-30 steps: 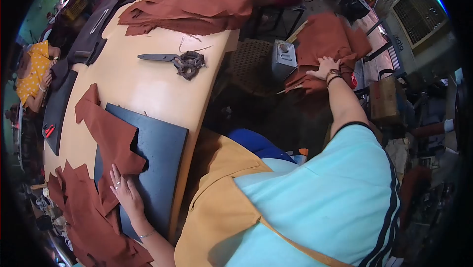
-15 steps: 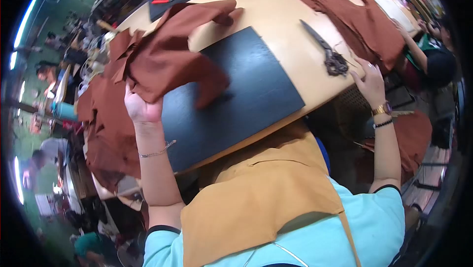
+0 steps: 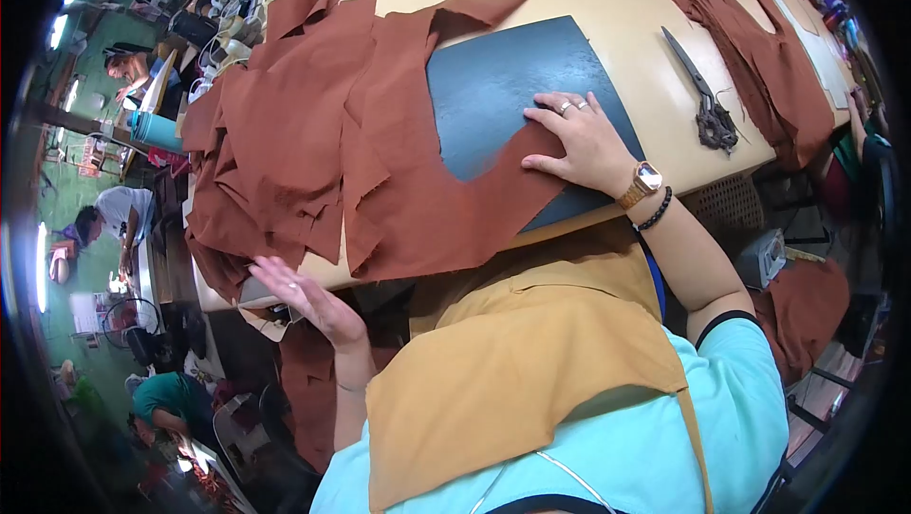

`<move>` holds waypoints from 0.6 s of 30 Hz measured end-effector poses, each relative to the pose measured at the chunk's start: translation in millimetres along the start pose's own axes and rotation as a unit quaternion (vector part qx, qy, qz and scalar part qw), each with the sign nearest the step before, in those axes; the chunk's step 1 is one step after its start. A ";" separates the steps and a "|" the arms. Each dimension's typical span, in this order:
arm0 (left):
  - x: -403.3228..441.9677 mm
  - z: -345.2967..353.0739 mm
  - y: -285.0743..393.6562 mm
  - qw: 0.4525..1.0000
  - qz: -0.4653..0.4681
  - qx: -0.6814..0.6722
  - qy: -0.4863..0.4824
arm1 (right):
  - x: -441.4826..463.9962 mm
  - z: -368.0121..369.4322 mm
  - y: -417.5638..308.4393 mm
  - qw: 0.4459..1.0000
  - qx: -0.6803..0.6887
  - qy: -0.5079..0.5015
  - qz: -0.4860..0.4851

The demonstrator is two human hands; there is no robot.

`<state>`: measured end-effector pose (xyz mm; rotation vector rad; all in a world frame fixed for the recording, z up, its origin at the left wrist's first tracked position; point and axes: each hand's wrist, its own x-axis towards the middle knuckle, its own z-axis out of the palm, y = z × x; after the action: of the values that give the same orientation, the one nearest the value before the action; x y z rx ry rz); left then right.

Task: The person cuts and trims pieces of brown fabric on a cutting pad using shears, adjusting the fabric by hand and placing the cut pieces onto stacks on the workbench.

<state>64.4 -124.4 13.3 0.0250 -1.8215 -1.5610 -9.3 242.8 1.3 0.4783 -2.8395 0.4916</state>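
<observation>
A reddish-brown sheet (image 3: 418, 182), leather or cloth, lies spread over the near table edge and part of a dark mat (image 3: 512, 68). My right hand (image 3: 584, 144) rests palm down with fingers apart on the sheet's right end and the mat beside it. Off the table's near left edge, my left hand (image 3: 313, 305) is held in the air, fingers stretched and nothing in it. More reddish-brown pieces (image 3: 285, 125) lie in a heap to the left. Large shears (image 3: 700, 87) with dark wrapped handles lie right of the mat.
Folded brown pieces (image 3: 750, 49) lie at the table's right side, near another person's arm (image 3: 857, 125). Bottles and cables (image 3: 228, 39) crowd the far left edge. Several people work at the left, one in a white shirt (image 3: 128, 210). A brown piece (image 3: 807, 315) hangs low right.
The sheet my left hand held up now lies flat across the mat. My left hand has let go and drawn back; my right hand has moved left from near the shears onto the sheet.
</observation>
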 end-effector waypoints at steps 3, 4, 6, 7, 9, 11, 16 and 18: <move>35.1 13.3 18.0 0.941 0.142 0.223 -0.213 | -5.3 1.2 3.8 0.998 0.060 0.026 0.003; 41.0 23.9 15.1 0.917 0.151 0.267 -0.255 | -7.4 -2.3 7.7 0.997 0.073 0.031 0.004; 53.2 51.1 8.8 0.858 0.171 0.349 -0.335 | -14.1 -14.8 16.1 0.995 0.090 0.005 0.038; 60.6 65.3 0.0 0.869 0.131 0.354 -0.319 | -19.0 -21.2 20.1 0.993 0.100 -0.008 0.055; 76.8 90.8 -28.7 0.885 0.047 0.365 -0.286 | -30.9 -32.8 30.8 0.990 0.117 0.005 0.076; 96.0 107.8 -50.8 0.834 0.025 0.469 -0.290 | -41.9 -48.2 34.2 0.986 0.125 0.001 0.113; 129.1 128.2 -91.0 0.822 0.051 0.493 -0.282 | -61.4 -51.7 56.1 0.957 0.220 0.039 0.187; 127.7 136.9 -95.8 0.817 0.081 0.493 -0.287 | -61.8 -46.8 66.0 0.957 0.217 0.055 0.184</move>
<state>-142.4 -91.2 -5.8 -0.1301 -2.8407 -0.3473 32.0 335.6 8.8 -0.0213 -2.7075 1.1858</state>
